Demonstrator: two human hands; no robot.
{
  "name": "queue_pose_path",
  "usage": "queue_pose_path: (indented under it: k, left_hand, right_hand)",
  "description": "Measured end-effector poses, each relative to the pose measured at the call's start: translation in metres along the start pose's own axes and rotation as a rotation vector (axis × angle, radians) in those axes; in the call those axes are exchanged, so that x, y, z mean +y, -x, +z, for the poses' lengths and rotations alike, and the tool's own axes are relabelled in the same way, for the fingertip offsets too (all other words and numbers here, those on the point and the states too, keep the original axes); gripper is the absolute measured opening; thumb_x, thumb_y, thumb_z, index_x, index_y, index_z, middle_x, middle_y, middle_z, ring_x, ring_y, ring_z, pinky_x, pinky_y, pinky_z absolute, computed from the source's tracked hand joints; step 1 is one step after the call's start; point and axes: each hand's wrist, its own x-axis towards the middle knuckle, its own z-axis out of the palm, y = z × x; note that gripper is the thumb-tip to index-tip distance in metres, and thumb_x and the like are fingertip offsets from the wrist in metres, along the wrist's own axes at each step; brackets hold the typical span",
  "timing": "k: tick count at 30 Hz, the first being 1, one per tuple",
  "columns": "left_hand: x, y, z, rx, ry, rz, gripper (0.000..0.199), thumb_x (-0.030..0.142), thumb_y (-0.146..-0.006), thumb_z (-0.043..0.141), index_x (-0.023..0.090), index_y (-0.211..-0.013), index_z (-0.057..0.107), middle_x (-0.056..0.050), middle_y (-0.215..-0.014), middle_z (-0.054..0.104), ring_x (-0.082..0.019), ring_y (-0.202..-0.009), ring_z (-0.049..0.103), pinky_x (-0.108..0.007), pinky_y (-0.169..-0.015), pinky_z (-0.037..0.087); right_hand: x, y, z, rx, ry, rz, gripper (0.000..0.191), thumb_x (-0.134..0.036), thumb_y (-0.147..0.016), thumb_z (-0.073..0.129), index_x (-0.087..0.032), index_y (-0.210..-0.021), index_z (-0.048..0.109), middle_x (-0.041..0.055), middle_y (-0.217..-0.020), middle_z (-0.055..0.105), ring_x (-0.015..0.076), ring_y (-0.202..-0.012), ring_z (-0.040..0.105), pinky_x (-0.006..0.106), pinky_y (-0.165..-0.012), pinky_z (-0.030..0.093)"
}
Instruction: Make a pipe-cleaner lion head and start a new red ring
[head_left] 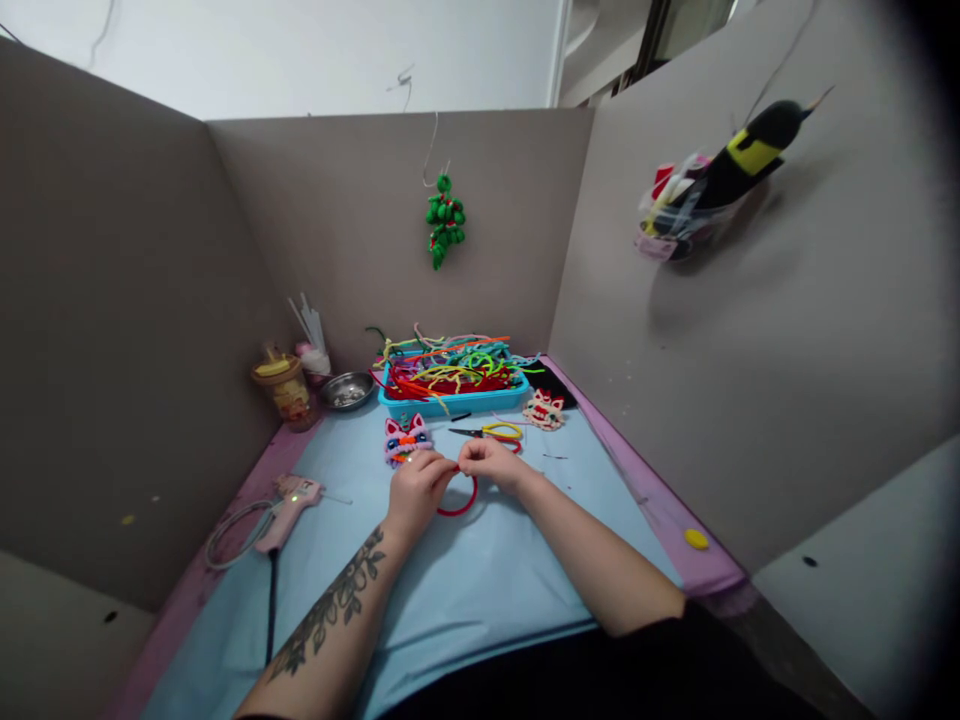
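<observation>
A red pipe cleaner [459,511] hangs in a loop between my two hands, over the blue table cover. My left hand [421,485] pinches one part of it near the top of the loop. Close beside it, my right hand [487,462] pinches the red strand with its fingertips. Just behind my left hand lies a lilac animal-face piece [405,440] with red ears and blue eyes, partly covered by that hand. Scissors with yellow and red handles [501,433] lie behind my right hand.
A blue tray [450,407] of colourful pipe cleaners stands at the back, with a white and red face piece [544,410] to its right. At left are a pink glue gun [289,512], a metal bowl [348,391] and a brown cup [286,392]. Grey panels surround the table.
</observation>
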Motion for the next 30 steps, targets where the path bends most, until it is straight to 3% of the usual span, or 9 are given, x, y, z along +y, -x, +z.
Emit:
queue_pose_path:
  k: [7, 11, 14, 16, 19, 22, 25, 30]
  left_hand:
    - [0.001, -0.002, -0.006, -0.008, -0.021, 0.077, 0.013, 0.023, -0.085, 0.056, 0.022, -0.085, 0.07, -0.005, -0.078, 0.067, -0.016, -0.076, 0.057, -0.029, -0.071, 0.045]
    - [0.004, -0.004, -0.009, 0.033, 0.108, -0.036, 0.012, 0.025, -0.083, 0.059, 0.021, -0.081, 0.069, -0.005, -0.076, 0.066, -0.017, -0.077, 0.058, -0.031, -0.073, 0.046]
    - [0.004, -0.007, -0.007, 0.055, 0.297, -0.263, 0.012, 0.029, -0.077, 0.065, 0.019, -0.071, 0.068, -0.004, -0.07, 0.065, -0.017, -0.073, 0.059, -0.03, -0.069, 0.046]
    - [0.001, -0.007, -0.004, 0.044, 0.474, -0.497, 0.015, 0.031, -0.07, 0.07, 0.017, -0.065, 0.067, -0.002, -0.064, 0.062, -0.015, -0.064, 0.057, -0.028, -0.061, 0.045]
    - [-0.006, -0.007, 0.002, -0.044, 0.809, -0.903, 0.02, 0.033, -0.061, 0.074, 0.016, -0.063, 0.065, 0.001, -0.054, 0.057, -0.011, -0.049, 0.051, -0.025, -0.048, 0.04]
    - [-0.012, -0.006, 0.006, -0.151, 0.984, -1.083, 0.023, 0.036, -0.061, 0.071, 0.015, -0.06, 0.062, 0.001, -0.046, 0.052, -0.009, -0.04, 0.045, -0.024, -0.041, 0.035]
    - [-0.013, -0.007, 0.004, -0.164, 0.992, -1.055, 0.023, 0.036, -0.061, 0.071, 0.015, -0.063, 0.063, 0.0, -0.049, 0.055, -0.01, -0.043, 0.048, -0.024, -0.043, 0.038]
    - [-0.011, -0.011, -0.001, 0.023, 0.692, -0.783, 0.029, 0.037, -0.062, 0.073, 0.015, -0.079, 0.067, -0.004, -0.073, 0.067, -0.016, -0.068, 0.06, -0.028, -0.066, 0.047]
  right_hand:
    - [0.001, 0.0, 0.001, 0.031, -0.042, 0.042, 0.031, -0.04, -0.06, 0.076, -0.013, -0.066, 0.062, -0.0025, -0.057, 0.056, 0.0087, -0.053, 0.044, 0.023, -0.054, 0.033]
    - [0.0, 0.0, 0.002, -0.001, -0.069, 0.052, 0.03, -0.041, -0.064, 0.073, -0.014, -0.071, 0.063, -0.0031, -0.057, 0.054, 0.0083, -0.052, 0.043, 0.023, -0.053, 0.033]
    - [-0.005, 0.001, 0.004, 0.013, 0.014, -0.004, 0.027, -0.04, -0.069, 0.069, -0.015, -0.071, 0.06, -0.0036, -0.057, 0.051, 0.0088, -0.053, 0.042, 0.023, -0.053, 0.032]
    - [-0.009, 0.002, 0.007, 0.08, 0.158, -0.09, 0.023, -0.037, -0.072, 0.066, -0.016, -0.071, 0.06, -0.0027, -0.06, 0.051, 0.0102, -0.055, 0.043, 0.023, -0.054, 0.033]
    - [-0.015, 0.004, 0.011, 0.173, 0.484, -0.328, 0.013, -0.027, -0.08, 0.058, -0.018, -0.072, 0.061, 0.001, -0.068, 0.054, 0.0145, -0.066, 0.048, 0.027, -0.063, 0.037]
    - [-0.017, 0.006, 0.014, 0.193, 0.756, -0.539, 0.012, -0.018, -0.083, 0.052, -0.019, -0.075, 0.062, 0.0044, -0.072, 0.056, 0.0186, -0.076, 0.05, 0.031, -0.074, 0.038]
    - [-0.015, 0.005, 0.015, 0.204, 0.819, -0.553, 0.012, -0.016, -0.082, 0.051, -0.02, -0.076, 0.061, 0.0047, -0.072, 0.057, 0.0189, -0.075, 0.05, 0.031, -0.073, 0.038]
    - [-0.015, 0.004, 0.016, 0.319, 0.642, -0.359, 0.014, -0.015, -0.078, 0.053, -0.018, -0.065, 0.057, 0.0006, -0.065, 0.054, 0.0147, -0.064, 0.05, 0.026, -0.061, 0.037]
